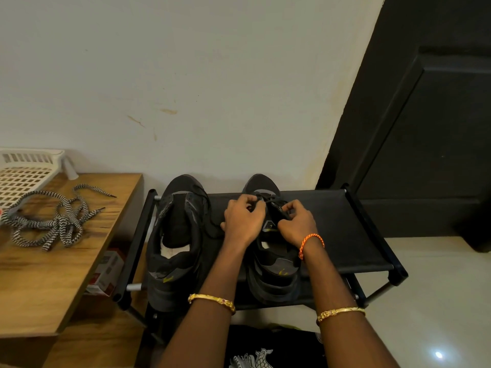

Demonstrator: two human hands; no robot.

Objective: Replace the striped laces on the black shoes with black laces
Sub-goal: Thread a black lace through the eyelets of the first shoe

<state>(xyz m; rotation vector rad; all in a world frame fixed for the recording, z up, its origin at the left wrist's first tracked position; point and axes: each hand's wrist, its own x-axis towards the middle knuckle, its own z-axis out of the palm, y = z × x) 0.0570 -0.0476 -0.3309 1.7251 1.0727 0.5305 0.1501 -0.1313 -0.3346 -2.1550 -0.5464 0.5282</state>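
lacing black lace through black shoe

Low black fabric-topped shoe rack with black tube frame stands against pale, scuffed wall. Left of rack: brown wood-grain table, white slotted plastic basket at its far left corner. Red-and-white cardboard box on floor between table and rack. Right of rack: black panelled door, glossy cream floor.

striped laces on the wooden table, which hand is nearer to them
Left. The left hand works at the right black shoe on its side towards the black-and-white striped laces; the right hand is farther away.
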